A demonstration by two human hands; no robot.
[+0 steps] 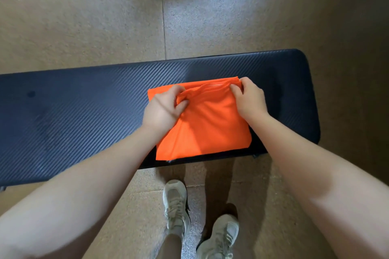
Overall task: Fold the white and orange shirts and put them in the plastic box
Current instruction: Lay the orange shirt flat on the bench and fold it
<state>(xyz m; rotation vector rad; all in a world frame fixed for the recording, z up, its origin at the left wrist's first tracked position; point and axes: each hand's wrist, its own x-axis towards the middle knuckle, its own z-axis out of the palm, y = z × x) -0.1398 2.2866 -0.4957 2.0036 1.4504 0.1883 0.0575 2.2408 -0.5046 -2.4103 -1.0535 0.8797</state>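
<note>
Both my hands pinch the orange shirt's [206, 124] far edge: left hand [163, 109] at 10 o'clock, right hand [249, 99] at 2, squaring the fold. It lies on the dark surface [84, 111].

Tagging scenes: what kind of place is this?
Probably a gym or changing area, not certain. A long black padded bench stands on a speckled tiled floor; both hands pinch an orange shirt on it.
</note>
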